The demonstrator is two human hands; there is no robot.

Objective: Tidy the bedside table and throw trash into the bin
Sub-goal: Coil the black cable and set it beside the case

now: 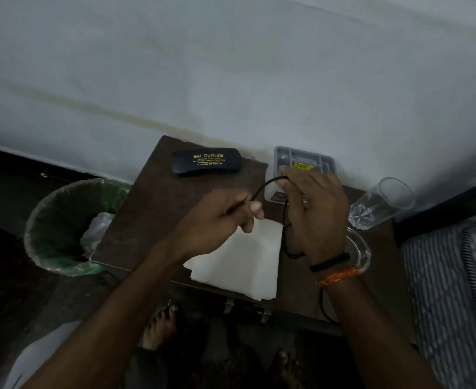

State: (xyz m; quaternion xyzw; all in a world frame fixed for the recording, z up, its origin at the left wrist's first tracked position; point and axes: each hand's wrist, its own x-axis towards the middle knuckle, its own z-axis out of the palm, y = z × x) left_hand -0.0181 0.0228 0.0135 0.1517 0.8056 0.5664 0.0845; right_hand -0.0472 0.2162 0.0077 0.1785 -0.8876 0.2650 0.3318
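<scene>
- The left hand, at the centre of the frame, has its fingers closed on a thin black cable; the thumb presses the cable against the index finger.
- From this pinch the cable makes an arc up and to the right, to the right hand, which is right of centre.
- The right hand is seen from its back. Its fingers curl around the cable and seem to grip it, but the palm side is hidden, so I cannot tell how it grips. Below this hand a piece of cable hangs down.
- The hands are near each other, and the free piece of cable lies between them, its long axis from left to right, a little rising.
- I judge the step is to gather the cable into a coil; the left hand is nearer to the free arc.
- On the counter lie a black spectacle case, a white tissue and a grey tray; a glass is on its side at the right.
- The green bin stands at the left, just beside the counter.
</scene>
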